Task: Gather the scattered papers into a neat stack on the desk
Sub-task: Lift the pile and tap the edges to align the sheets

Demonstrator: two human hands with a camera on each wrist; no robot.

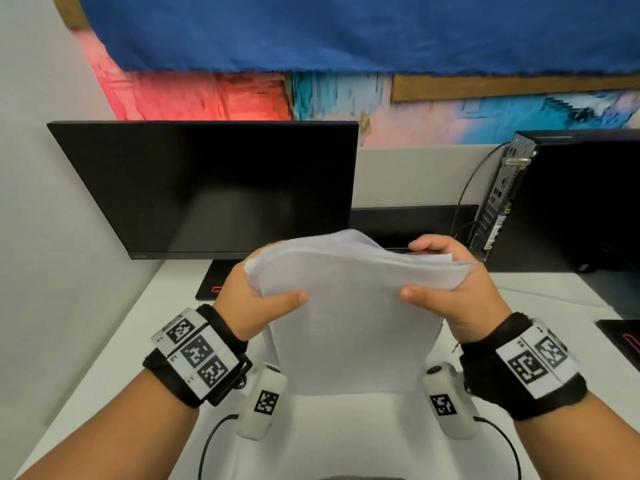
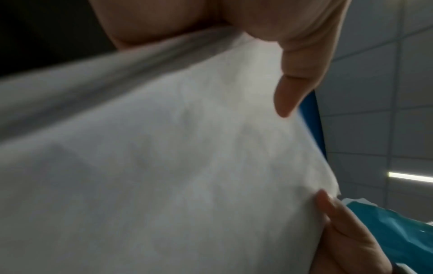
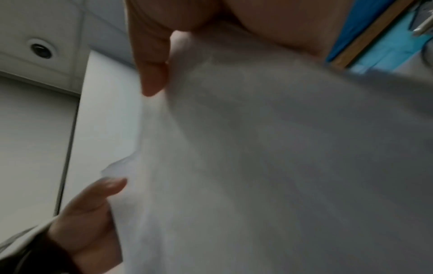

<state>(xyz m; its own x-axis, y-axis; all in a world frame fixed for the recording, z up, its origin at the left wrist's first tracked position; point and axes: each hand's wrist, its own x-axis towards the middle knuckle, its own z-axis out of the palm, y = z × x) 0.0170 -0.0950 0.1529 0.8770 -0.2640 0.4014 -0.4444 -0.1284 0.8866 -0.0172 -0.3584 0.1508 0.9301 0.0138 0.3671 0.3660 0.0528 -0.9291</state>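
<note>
The left grip [image 1: 258, 299] and the right grip [image 1: 446, 289] both hold the papers [image 1: 349, 320], one on each side. Each thumb lies flat on the near face, and the other fingers curl round the back. In the left wrist view a thumb [image 2: 293, 87] presses the sheet. In the right wrist view the right thumb [image 3: 152, 74] does the same.

The papers hang down between the two grips, standing up on end. Their bottom edge is at the counter [image 1: 346, 427], just below the wrists; I can't tell if it touches. Near the top the bunch bends away, and the sheet edges fan out a bit by the right grip.

I think the gathering is done, since I see no loose sheets lying about. The step now looks like squaring the bunch. Next, the bottom edge needs tapping on the counter so the sheets line up. Then the stack should be laid flat, below the grips. The grips should loosen a little for the tap, or the sheets can't slide level.

Both wrists are raised above the counter, palms facing each other, arms reaching forward.
</note>
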